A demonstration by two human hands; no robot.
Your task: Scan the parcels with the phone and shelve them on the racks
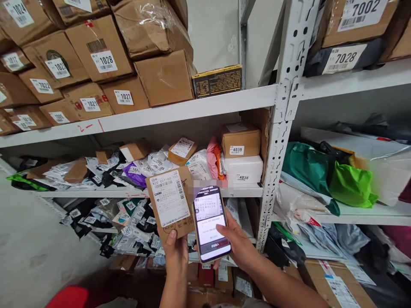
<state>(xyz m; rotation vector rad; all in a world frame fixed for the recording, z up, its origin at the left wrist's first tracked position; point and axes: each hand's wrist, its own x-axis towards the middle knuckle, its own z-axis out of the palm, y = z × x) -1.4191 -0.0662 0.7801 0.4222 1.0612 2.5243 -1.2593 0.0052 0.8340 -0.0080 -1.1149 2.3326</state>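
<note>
My left hand [176, 253] is closed on a small flat cardboard parcel [170, 205] with a white shipping label, held upright in front of the shelves. Beside it, my right hand [239, 244] grips a smartphone [211, 222], the thumb resting on its lit screen. The phone overlaps the parcel's right edge. Both are raised before the middle shelf of a white metal rack [282, 111].
The top shelf holds numbered cardboard boxes, such as box 1028 [99, 49]. The middle shelf carries poly mailers and boxes 4039 [240, 141] and 4038 [243, 171]. At right lie green bags [349, 184] and other parcels. Grey floor lies at left.
</note>
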